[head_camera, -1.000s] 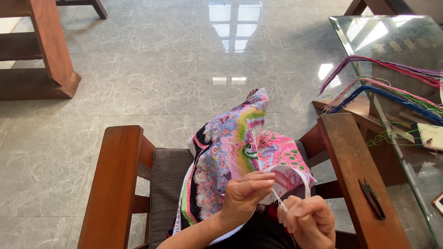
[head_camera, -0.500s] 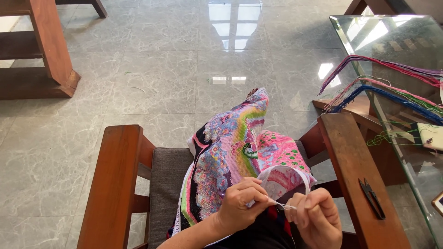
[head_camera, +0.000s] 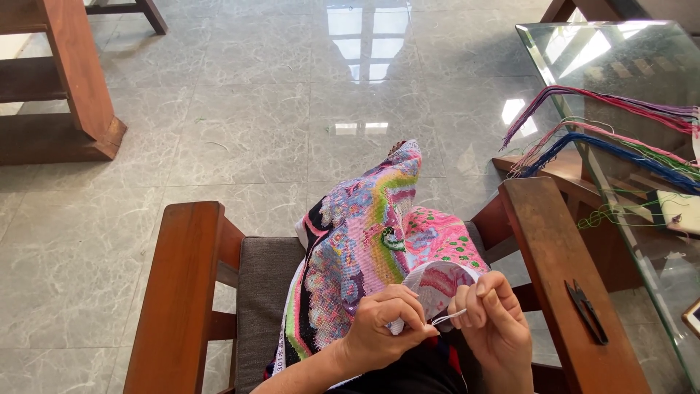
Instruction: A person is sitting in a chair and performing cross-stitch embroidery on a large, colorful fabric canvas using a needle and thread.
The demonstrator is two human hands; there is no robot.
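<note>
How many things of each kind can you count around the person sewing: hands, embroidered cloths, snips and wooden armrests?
Hands: 2, the left hand and the right hand
Embroidered cloth: 1
Black thread snips: 1
Wooden armrests: 2, the left armrest and the right armrest
Total: 6

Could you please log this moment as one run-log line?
left hand: grips embroidered cloth | right hand: pinches white thread | snips: on armrest

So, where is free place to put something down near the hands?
The left wooden armrest is bare along its top. The right armrest is free above the black snips. The lap is crowded by the embroidered cloth, and the glass table by thread bundles.
</note>
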